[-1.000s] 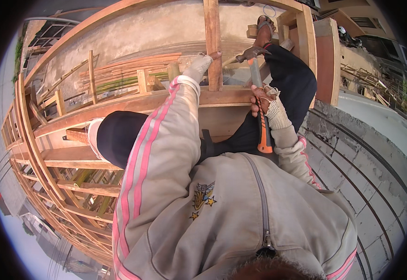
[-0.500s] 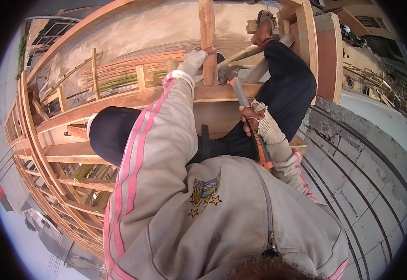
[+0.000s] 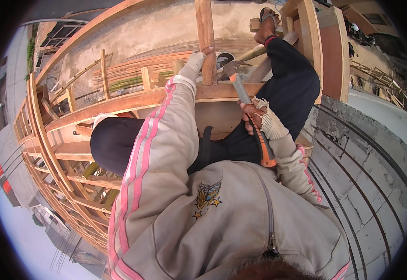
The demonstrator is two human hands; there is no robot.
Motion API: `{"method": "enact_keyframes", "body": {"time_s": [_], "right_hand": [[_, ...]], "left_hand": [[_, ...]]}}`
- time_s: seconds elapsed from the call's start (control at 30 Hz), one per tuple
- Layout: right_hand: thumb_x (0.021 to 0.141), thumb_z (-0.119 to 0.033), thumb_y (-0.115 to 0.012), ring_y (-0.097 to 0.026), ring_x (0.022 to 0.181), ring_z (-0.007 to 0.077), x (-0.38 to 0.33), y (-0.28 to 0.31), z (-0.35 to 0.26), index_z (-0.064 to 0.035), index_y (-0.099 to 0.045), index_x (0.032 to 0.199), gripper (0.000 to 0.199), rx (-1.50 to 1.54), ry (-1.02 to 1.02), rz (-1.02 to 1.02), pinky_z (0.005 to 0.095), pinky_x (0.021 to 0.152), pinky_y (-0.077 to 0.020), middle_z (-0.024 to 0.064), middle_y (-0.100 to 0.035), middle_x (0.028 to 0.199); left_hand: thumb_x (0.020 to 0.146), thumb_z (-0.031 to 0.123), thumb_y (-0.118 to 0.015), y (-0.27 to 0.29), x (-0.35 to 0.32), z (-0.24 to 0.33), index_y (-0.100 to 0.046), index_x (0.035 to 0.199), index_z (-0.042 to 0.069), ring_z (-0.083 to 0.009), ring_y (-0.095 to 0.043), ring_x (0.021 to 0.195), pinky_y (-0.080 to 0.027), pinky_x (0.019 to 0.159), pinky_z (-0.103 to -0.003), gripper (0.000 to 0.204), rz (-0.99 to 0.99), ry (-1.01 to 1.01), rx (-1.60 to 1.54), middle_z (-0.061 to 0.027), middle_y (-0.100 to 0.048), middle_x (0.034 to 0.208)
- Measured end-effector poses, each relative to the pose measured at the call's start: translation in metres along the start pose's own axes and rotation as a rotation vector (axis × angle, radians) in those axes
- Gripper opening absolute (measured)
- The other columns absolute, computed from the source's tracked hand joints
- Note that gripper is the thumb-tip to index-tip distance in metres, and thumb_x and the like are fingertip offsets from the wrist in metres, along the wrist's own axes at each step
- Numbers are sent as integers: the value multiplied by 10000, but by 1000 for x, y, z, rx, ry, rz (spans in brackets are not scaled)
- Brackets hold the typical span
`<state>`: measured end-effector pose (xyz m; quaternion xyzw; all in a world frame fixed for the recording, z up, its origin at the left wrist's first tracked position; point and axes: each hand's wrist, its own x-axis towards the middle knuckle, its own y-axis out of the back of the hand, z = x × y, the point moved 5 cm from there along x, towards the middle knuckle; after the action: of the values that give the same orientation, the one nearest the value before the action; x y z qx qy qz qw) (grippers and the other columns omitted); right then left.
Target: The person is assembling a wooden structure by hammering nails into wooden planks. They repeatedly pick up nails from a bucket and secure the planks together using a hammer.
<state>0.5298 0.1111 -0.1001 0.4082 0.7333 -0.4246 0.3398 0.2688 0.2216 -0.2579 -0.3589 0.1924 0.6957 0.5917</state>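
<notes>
My left hand (image 3: 198,59), in a pale knit glove, grips an upright wooden post (image 3: 205,32) where it meets a horizontal wooden beam (image 3: 133,100). My right hand (image 3: 262,121), also gloved, is closed on the orange handle of a hammer (image 3: 246,105). The hammer's metal head (image 3: 230,69) is down against the beam, just right of the post's foot. My legs in dark trousers straddle the beam, and one sandalled foot (image 3: 266,23) rests on timber far ahead.
I sit high on a wooden frame. Curved timber rails (image 3: 40,149) and cross-pieces run down the left. A grey block wall (image 3: 366,172) lies to the right, with a street and buildings far below. More timber framing (image 3: 320,51) stands at upper right.
The hammer, raised with its handle hanging low a second ago, has swung forward and down, so its head now meets the beam beside the post. My left hand stays on the post.
</notes>
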Motion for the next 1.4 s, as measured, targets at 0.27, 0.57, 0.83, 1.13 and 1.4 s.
{"method": "enact_keyframes", "body": {"time_s": [0.27, 0.57, 0.83, 1.13, 1.4], "right_hand": [[980, -312, -642, -553, 450, 155, 0, 4, -1, -82, -488, 1014, 280, 76, -91, -71, 321, 379, -458, 25, -515, 703], [967, -343, -661, -565, 458, 171, -11, -6, -10, -73, -503, 1159, 367, 284, -116, -97, 329, 393, -468, 27, -521, 716], [968, -230, -634, -576, 459, 188, -37, 7, -49, -71, -487, 1061, 236, 352, 53, 171, 317, 377, -471, 51, -543, 774], [1050, -318, -591, -566, 523, 135, 10, 6, -21, -166, -550, 1135, 178, 533, -204, -76, 300, 452, -484, 9, -569, 779], [1048, -341, -549, -551, 573, 202, 1, 27, -16, -175, -462, 1111, 198, 733, -92, 96, 381, 519, -497, 17, -533, 775]], "left_hand": [[939, 744, -466, -5, 3, -24, -576, 1295, 34, -456, -685, 922, -574, 775, -637, 803, -111, 108, -491, -249, -669, 1067], [798, 971, -265, -14, 30, -24, -632, 1081, -16, -428, -662, 759, -578, 713, -592, 1090, -143, 352, -533, -242, -652, 848], [741, 1025, -266, -14, 23, -35, -620, 1081, -31, -393, -657, 734, -590, 691, -530, 1164, -172, 264, -602, -227, -649, 853], [741, 1025, -253, -14, 25, -37, -635, 1050, -14, -385, -663, 708, -595, 687, -509, 1149, -168, 247, -607, -216, -666, 840], [783, 995, -269, -8, 30, -45, -635, 1053, -47, -404, -680, 736, -605, 700, -499, 1137, -149, 219, -658, -233, -680, 856]]}}
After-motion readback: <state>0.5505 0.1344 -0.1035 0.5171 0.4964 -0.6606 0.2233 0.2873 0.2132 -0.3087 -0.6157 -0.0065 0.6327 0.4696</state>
